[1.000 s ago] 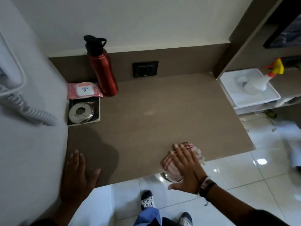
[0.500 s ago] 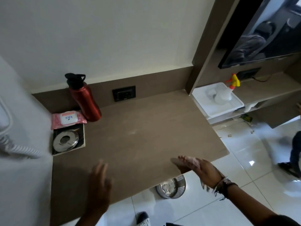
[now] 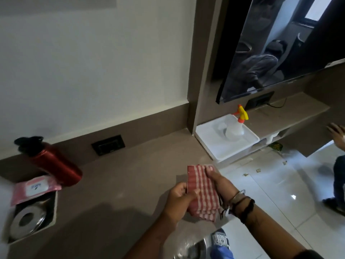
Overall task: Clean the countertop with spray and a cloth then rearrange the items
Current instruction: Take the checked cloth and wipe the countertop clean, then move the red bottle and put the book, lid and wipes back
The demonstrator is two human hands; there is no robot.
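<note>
A folded red-and-white checked cloth [image 3: 202, 193] is held up above the front right part of the brown countertop [image 3: 119, 184]. My left hand [image 3: 179, 200] grips its left edge and my right hand [image 3: 219, 182] holds its right side from behind. A clear spray bottle [image 3: 236, 126] with a yellow and orange trigger stands on a white tray [image 3: 214, 146] at the far right. At the back left a red water bottle [image 3: 54, 163] with a black cap stands by the wall, next to a pink wipes pack [image 3: 34, 188].
A steel round dish on a dark square tray [image 3: 28, 221] sits at the left edge. A wall socket [image 3: 108, 145] is on the backsplash. A TV screen [image 3: 280, 45] hangs at the upper right. Another person's hand [image 3: 337, 134] shows at the right. A steel bowl [image 3: 192, 249] lies on the floor.
The cloth has been lifted off the counter edge and is now held in both hands. My left hand left the counter's front left. The view swung up and to the right.
</note>
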